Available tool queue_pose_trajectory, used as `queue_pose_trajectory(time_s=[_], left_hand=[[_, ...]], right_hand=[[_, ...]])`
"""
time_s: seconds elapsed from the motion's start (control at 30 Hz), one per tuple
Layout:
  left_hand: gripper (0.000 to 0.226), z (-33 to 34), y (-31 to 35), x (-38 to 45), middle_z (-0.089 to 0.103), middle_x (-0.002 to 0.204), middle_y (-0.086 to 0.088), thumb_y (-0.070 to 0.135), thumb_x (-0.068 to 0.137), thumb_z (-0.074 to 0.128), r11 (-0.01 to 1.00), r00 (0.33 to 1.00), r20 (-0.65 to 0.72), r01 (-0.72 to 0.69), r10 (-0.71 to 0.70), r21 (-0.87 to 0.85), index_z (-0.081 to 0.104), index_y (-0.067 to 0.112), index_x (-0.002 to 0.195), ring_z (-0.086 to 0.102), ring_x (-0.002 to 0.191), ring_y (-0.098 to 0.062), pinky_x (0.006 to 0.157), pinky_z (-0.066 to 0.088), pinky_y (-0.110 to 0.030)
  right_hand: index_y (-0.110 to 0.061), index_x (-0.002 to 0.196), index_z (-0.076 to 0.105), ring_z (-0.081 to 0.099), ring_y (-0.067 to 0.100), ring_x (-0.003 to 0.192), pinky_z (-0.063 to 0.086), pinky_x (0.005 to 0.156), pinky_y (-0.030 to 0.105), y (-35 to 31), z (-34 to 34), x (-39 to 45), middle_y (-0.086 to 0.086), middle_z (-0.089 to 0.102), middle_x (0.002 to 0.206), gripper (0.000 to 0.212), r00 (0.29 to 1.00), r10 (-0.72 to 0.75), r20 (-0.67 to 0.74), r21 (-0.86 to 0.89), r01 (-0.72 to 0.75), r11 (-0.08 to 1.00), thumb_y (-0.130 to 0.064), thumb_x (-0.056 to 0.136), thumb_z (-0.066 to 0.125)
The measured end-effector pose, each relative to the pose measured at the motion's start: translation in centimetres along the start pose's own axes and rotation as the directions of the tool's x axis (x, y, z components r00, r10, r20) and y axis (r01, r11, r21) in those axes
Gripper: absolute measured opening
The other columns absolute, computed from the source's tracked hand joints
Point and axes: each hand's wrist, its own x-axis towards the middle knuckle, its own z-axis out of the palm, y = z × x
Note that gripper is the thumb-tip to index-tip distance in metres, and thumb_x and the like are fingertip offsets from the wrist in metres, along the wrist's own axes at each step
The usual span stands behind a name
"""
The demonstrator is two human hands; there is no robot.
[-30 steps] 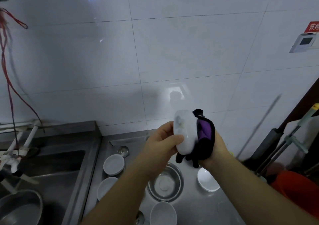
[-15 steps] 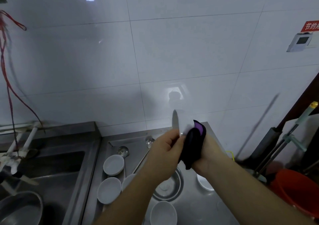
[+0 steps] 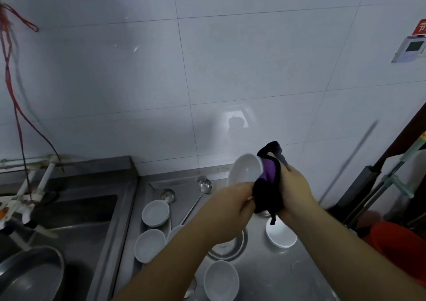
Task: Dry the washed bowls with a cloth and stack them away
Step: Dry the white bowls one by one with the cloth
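Note:
I hold a small white bowl (image 3: 245,169) up over the steel counter, its inside turned toward me. My left hand (image 3: 228,206) grips its lower rim. My right hand (image 3: 296,191) holds a black and purple cloth (image 3: 269,185) pressed against the bowl's right side. Below on the counter (image 3: 272,270) lie more white bowls: one at the back left (image 3: 155,212), one in front of it (image 3: 149,245), one at the near edge (image 3: 220,280), one to the right (image 3: 281,234).
A steel basin (image 3: 228,247) sits under my left forearm. Two ladles (image 3: 205,186) lie at the counter's back. A sink (image 3: 69,210) with a metal pan (image 3: 30,275) is at the left. An orange bucket (image 3: 401,247) and mop handles (image 3: 380,185) stand at the right.
The bowl has turned from edge-on to showing its inside. The cloth has shifted round its right rim, and both hands have moved a little to the right.

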Motion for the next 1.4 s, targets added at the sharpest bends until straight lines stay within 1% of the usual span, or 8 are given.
queue_pose_trajectory(time_s=[0.27, 0.37, 0.43, 0.53, 0.7, 0.83, 1.0, 1.4], left_hand=[[0.019, 1.8, -0.7, 0.4, 0.069, 0.098, 0.002, 0.025, 0.107, 0.049, 0.975, 0.991, 0.129, -0.074, 0.047, 0.212, 0.066, 0.017, 0.103, 0.061, 0.086, -0.017, 0.076, 0.052, -0.033], [0.019, 2.8, -1.5, 0.3, 0.068, 0.098, 0.008, 0.027, 0.105, 0.048, 0.989, 0.999, 0.019, -0.043, 0.04, 0.141, 0.065, 0.022, 0.099, 0.059, 0.094, -0.01, 0.086, 0.053, -0.032], [0.023, 3.6, -2.5, 0.1, 0.062, 0.124, 0.018, 0.03, 0.107, 0.049, 0.993, 0.989, -0.14, 0.067, -0.053, 0.093, 0.066, 0.029, 0.123, 0.052, 0.119, -0.002, 0.099, 0.039, -0.013], [0.038, 4.9, -4.0, 0.1, 0.047, 0.136, 0.019, 0.036, 0.107, 0.053, 0.953, 0.907, -0.294, 0.289, -0.302, -0.086, 0.052, 0.032, 0.145, 0.046, 0.127, -0.001, 0.104, 0.034, -0.014], [0.027, 7.5, -5.5, 0.7, 0.075, 0.11, -0.005, 0.037, 0.108, 0.051, 0.66, 0.759, -0.01, 0.56, -0.651, -0.501, 0.068, 0.023, 0.123, 0.075, 0.098, -0.021, 0.091, 0.064, -0.045], [0.02, 9.7, -5.8, 1.6, 0.077, 0.108, -0.017, 0.018, 0.107, 0.058, 0.35, 0.668, 0.153, 0.554, -0.728, -0.755, 0.072, 0.011, 0.119, 0.077, 0.099, -0.03, 0.083, 0.067, -0.04], [0.016, 12.9, -6.2, 2.9, 0.082, 0.094, -0.005, 0.014, 0.103, 0.063, 0.324, 0.648, 0.179, 0.577, -0.74, -0.75, 0.078, 0.019, 0.106, 0.078, 0.094, -0.025, 0.071, 0.063, -0.026], [0.012, 23.1, -9.2, 7.3, 0.076, 0.108, -0.002, 0.014, 0.101, 0.065, 0.187, 0.46, 0.288, 0.743, -0.84, -0.642, 0.073, 0.022, 0.105, 0.075, 0.1, -0.023, 0.084, 0.067, -0.041]], right_hand=[[0.0, 0.109, 0.07, 0.071, 0.025, 0.062, 0.058, 0.053, 0.035, 1.1, -2.7, 0.7, 0.014, 0.072, 0.078, 0.032, 0.999, 0.035, -0.013, -0.178, -0.037, 0.983, -0.015, 0.084, 0.083], [-0.001, 0.112, 0.071, 0.072, 0.029, 0.067, 0.06, 0.058, 0.04, 2.0, -3.6, 1.0, 0.015, 0.074, 0.082, 0.03, 0.998, 0.061, -0.018, -0.086, -0.062, 0.994, -0.015, 0.088, 0.081], [-0.001, 0.116, 0.072, 0.073, 0.032, 0.076, 0.062, 0.067, 0.043, 2.6, -4.3, 1.2, 0.018, 0.077, 0.092, 0.031, 0.998, 0.054, -0.011, -0.039, -0.054, 0.998, -0.016, 0.091, 0.079], [-0.004, 0.121, 0.073, 0.075, 0.036, 0.096, 0.06, 0.088, 0.053, 3.3, -5.6, 1.7, 0.022, 0.077, 0.113, 0.035, 0.999, 0.042, -0.024, 0.005, -0.042, 0.999, -0.02, 0.09, 0.08], [-0.012, 0.114, 0.075, 0.079, 0.036, 0.093, 0.065, 0.072, 0.053, 4.9, -8.3, 2.8, 0.016, 0.08, 0.107, 0.03, 0.998, 0.036, -0.058, 0.033, -0.034, 0.999, -0.026, 0.089, 0.083], [-0.026, 0.083, 0.081, 0.076, 0.033, 0.07, 0.06, 0.059, 0.048, 6.3, -11.2, 3.8, 0.013, 0.079, 0.087, 0.008, 0.994, 0.074, -0.084, 0.022, -0.072, 0.997, -0.024, 0.091, 0.081], [-0.005, 0.109, 0.074, 0.071, 0.037, 0.065, 0.057, 0.061, 0.048, 6.8, -15.5, 5.4, 0.027, 0.075, 0.089, 0.026, 0.966, 0.185, -0.178, -0.085, -0.203, 0.976, -0.011, 0.084, 0.082], [-0.009, 0.1, 0.075, 0.077, 0.037, 0.086, 0.063, 0.074, 0.047, 11.2, -25.2, 10.9, 0.017, 0.079, 0.092, 0.023, 0.908, 0.25, -0.337, -0.32, -0.36, 0.877, -0.01, 0.081, 0.087]])
